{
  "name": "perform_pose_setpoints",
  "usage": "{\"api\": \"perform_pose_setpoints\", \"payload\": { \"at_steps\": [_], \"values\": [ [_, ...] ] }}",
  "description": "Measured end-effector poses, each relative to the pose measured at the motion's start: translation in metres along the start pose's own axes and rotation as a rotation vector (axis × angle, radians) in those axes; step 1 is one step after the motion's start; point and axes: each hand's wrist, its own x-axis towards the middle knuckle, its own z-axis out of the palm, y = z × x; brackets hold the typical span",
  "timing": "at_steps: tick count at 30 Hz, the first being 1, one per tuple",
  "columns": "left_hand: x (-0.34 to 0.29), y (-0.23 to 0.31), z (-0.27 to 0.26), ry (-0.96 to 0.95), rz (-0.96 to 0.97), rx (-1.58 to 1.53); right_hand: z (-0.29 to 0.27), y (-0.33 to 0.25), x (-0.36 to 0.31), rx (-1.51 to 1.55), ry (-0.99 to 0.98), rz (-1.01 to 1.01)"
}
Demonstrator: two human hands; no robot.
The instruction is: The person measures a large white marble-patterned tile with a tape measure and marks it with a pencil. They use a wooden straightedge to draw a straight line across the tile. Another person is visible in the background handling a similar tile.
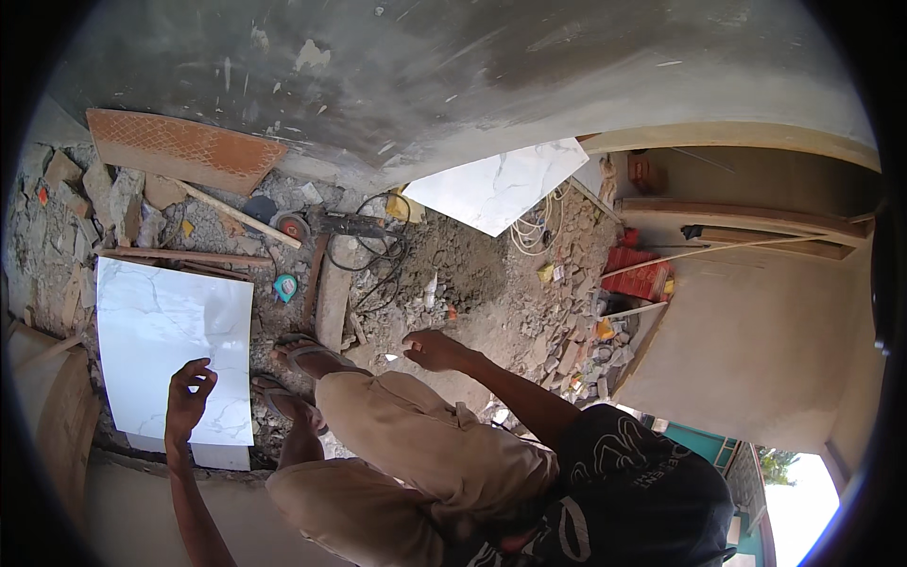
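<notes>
My left hand [189,402] hovers over a white marble-patterned tile [161,321] lying on the rubble at the left. Its fingers are loosely bent, with a gap showing between thumb and fingers and nothing visible in them. Out in front of my knee, my right hand [439,351] hangs above the dusty ground, fingers half curled and apart, apparently holding nothing. Beside the tile's upper right corner lies a teal tape measure [285,287]. Farther up is an angle grinder [307,225] with a red-centred disc and a black cord [383,255].
Another white tile [496,184] leans by the grey wall [453,85], with a pale coiled cable [537,227] beside it. A brown tile [184,149] leans at the upper left. Wooden sticks [241,215], broken masonry [123,198] and a red box [638,274] lie around.
</notes>
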Motion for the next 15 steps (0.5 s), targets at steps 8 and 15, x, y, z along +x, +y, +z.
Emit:
{"api": "perform_pose_setpoints", "payload": {
  "at_steps": [8, 15],
  "values": [
    [-0.038, -0.01, 0.121, 0.051, -0.246, -0.126, -0.007, 0.11, -0.107, -0.154, -0.061, 0.145],
    [-0.013, 0.022, 0.251, 0.132, -0.016, -0.21, -0.026, 0.194, -0.16, 0.126, -0.003, 0.203]
  ]
}}
